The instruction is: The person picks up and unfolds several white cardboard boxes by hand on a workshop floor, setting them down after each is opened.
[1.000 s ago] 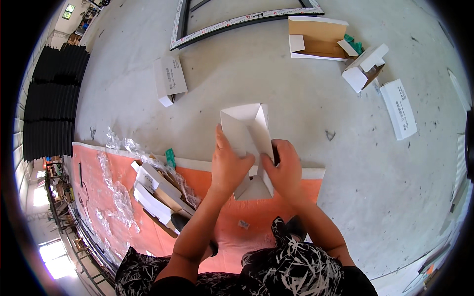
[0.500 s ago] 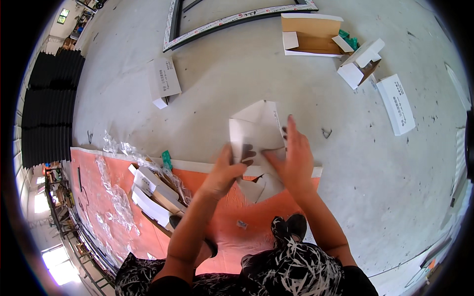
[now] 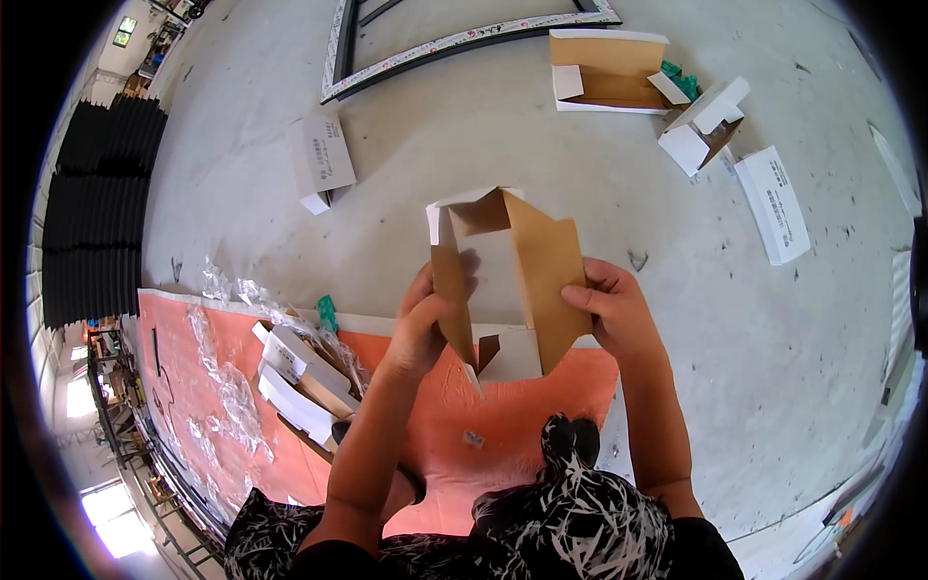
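Note:
Between my hands is a small cardboard box (image 3: pixel 553 280), brown inside and white outside, with its flaps spread and a gap through its middle where the floor shows. My left hand (image 3: pixel 422 319) grips its left wall, fingers behind and thumb in front. On the opposite side my right hand (image 3: pixel 615 307) pinches the right panel, thumb on the brown face. The box hangs above the edge of the orange mat (image 3: pixel 570 396), and nothing else is in either hand.
A white box (image 3: pixel 327 155) lies ahead on the left. Far right are an opened brown-lined box (image 3: pixel 619 72), a half-open box (image 3: pixel 698 130) and a flat white box (image 3: pixel 773 205). Flattened cartons (image 3: pixel 304 377) and clear plastic wrap (image 3: pixel 237 406) lie left. A dark frame (image 3: pixel 474 43) is at the back.
The box has been spread apart and turned, so its brown inside now faces me. My right hand has closed on its right panel, where before its fingers were stretched out.

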Motion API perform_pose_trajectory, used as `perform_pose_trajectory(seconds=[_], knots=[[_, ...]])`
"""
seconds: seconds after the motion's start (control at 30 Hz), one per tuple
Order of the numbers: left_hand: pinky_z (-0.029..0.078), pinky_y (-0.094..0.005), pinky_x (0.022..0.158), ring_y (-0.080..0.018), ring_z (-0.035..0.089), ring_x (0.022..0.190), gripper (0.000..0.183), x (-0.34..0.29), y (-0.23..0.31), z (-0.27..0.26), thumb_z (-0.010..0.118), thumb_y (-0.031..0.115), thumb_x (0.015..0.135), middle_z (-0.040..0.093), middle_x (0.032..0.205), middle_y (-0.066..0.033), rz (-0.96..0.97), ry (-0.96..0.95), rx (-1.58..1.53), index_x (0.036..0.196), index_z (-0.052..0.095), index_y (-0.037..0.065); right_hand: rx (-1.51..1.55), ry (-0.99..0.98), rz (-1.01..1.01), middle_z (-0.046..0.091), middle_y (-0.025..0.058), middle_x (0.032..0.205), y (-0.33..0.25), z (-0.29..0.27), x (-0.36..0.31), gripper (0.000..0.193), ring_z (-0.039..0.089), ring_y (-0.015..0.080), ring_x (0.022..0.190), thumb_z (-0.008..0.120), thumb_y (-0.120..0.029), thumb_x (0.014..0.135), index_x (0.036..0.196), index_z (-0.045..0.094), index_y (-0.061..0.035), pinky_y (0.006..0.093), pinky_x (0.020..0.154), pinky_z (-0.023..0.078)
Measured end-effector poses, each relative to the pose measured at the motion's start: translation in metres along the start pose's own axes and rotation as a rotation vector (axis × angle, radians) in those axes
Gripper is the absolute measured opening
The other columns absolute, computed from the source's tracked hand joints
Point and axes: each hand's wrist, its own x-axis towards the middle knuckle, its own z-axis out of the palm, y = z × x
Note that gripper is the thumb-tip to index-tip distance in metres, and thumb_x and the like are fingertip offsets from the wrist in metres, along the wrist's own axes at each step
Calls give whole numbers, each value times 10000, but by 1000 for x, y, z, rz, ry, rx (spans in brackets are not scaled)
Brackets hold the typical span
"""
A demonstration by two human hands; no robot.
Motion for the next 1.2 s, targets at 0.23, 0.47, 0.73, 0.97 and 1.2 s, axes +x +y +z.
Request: perform_pose_trajectory(seconds=[0.23,0.47,0.73,0.97,1.2], knots=[[463,-254,763,-118,542,794,514,8,-8,-14,550,101,881,600,932,-48,378,564,853,1359,390,1,-588,27,-65,651,44,945,16,33,-17,293,568,69,876,560,31,854,1144,600,52,223,788,457],[462,-248,721,-102,554,803,270,11,19,-6,509,229,960,611,885,-31,88,434,173,1060,590,-8,-568,294,-245,652,109,847,15,16,-5,323,589,117,748,584,-25,848,1167,578,23,245,738,477],[475,-273,774,-142,570,906,378,0,-14,38,506,328,967,591,1036,-72,383,650,190,1143,527,-6,-1130,648,-483,434,281,1298,73,41,3,961,367,391,1258,772,-195,748,1437,145,39,441,1020,347],[407,-311,932,-203,462,1122,484,-13,-47,59,342,270,1025,433,1323,-124,527,634,236,1412,311,-18,193,552,38,527,101,1105,118,22,21,710,525,128,894,651,-144,856,1391,218,28,269,700,435],[390,-334,965,-233,452,1172,509,-16,-45,74,313,260,1029,407,1356,-159,504,535,221,1429,243,-48,191,700,-94,540,97,1071,101,12,24,527,558,145,921,622,-168,878,1289,323,-30,277,768,477]])
